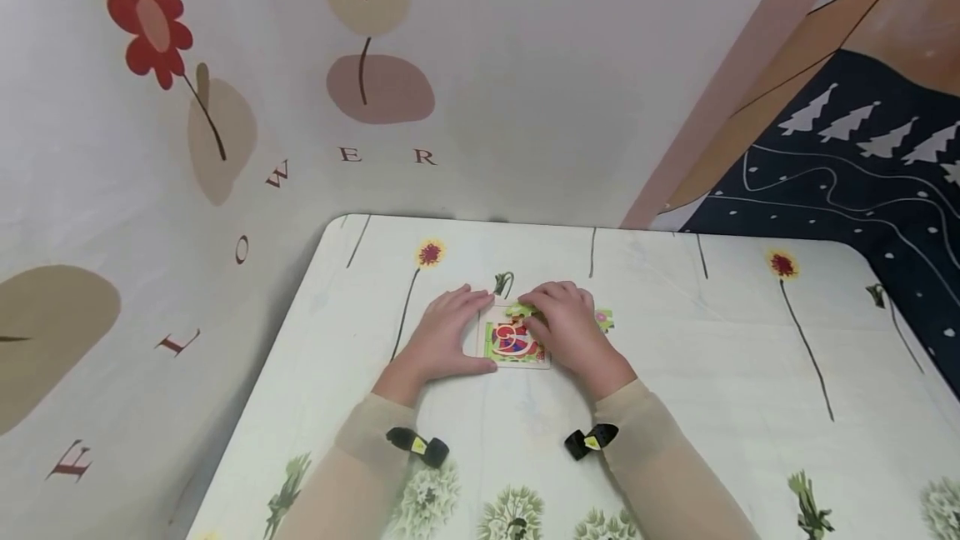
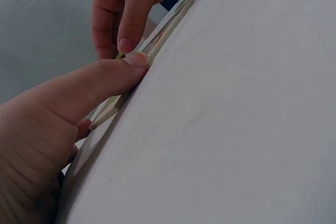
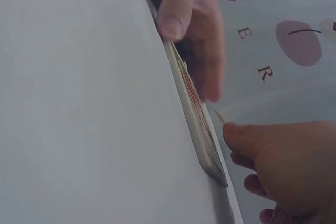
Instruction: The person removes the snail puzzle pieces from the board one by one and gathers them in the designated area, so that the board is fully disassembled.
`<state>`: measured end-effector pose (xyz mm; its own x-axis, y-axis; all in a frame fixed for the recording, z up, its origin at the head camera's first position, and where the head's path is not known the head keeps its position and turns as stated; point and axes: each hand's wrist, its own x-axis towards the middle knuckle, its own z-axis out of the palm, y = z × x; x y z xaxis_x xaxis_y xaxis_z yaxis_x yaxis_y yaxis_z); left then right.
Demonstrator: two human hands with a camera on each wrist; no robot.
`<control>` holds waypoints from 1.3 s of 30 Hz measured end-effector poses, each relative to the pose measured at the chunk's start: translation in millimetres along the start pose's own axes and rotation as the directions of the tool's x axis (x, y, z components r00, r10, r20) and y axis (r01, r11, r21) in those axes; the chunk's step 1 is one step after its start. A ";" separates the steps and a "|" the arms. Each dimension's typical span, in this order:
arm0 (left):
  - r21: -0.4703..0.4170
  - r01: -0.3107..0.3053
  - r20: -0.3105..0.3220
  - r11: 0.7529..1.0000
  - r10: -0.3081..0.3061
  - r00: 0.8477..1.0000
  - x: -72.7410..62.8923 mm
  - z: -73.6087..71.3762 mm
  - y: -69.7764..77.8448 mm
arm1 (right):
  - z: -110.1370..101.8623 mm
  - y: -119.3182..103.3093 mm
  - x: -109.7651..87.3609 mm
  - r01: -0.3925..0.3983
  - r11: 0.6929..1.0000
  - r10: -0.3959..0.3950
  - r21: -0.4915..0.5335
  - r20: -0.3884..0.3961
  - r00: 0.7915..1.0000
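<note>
one small square puzzle board (image 1: pixel 513 342), red-green picture.

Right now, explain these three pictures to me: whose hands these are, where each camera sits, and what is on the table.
No machine here: a person works with bare hands. The wide picture comes from a camera on the head, looking down; the other two come from cameras strapped to each wrist, seeing the board edge-on. On the flowered tablecloth lies a small puzzle board. The left hand steadies its left edge, thumb against it. The right hand rests on the board with a green piece in its grip. Another loose piece lies just right of that hand.
</note>
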<state>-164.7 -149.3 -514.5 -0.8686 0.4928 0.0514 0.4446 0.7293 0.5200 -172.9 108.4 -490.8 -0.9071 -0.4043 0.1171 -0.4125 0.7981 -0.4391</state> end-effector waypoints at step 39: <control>0.024 -0.015 -0.005 1.000 0.015 1.000 4.6 4.8 -3.3 | -58.3 120.4 -83.6 -0.246 0.949 0.248 0.197 0.015 0.969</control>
<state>-169.2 -147.2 -520.0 -0.8627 0.5016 0.0638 0.4630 0.7329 0.4985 -151.6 264.3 -501.6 -0.9798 -0.1999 -0.0087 -0.1514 0.7690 -0.6210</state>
